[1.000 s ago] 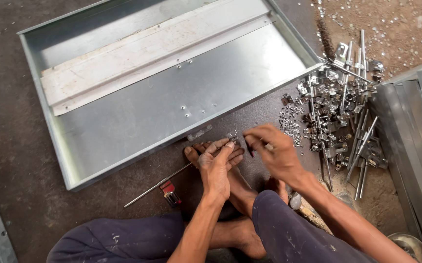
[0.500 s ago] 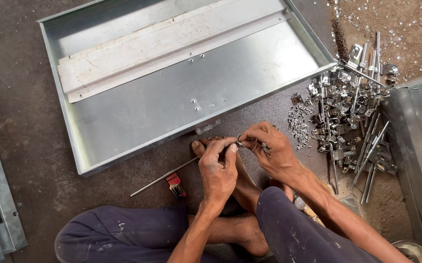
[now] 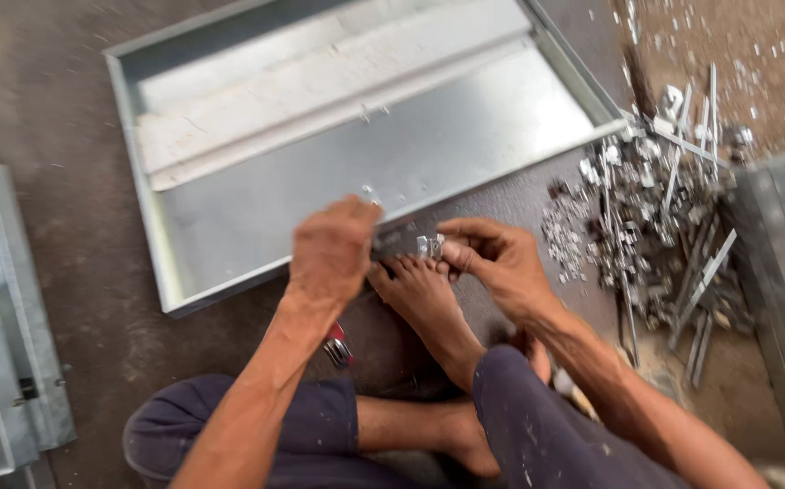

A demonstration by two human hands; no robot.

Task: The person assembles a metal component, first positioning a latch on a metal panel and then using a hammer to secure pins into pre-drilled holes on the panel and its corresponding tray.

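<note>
Two hands met over a bare foot (image 3: pixel 424 294): right hand (image 3: pixel 497 263), grip pinched on a small metal bracket (image 3: pixel 428 245); left hand (image 3: pixel 334 249), grip closed, contents hidden. Sheet-metal tray (image 3: pixel 257 226) lay at 12 o'clock, metal fittings pile (image 3: pixel 650 208) at 3 o'clock.

Dull galvanised sheet-metal tray (image 3: pixel 257 226), shiny metal bracket pile (image 3: pixel 655 208), rough concrete floor (image 3: pixel 48 91)

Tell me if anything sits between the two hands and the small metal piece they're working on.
Nothing visible does. The left hand and right hand both close directly on the small metal piece, held just above the bare foot.
</note>
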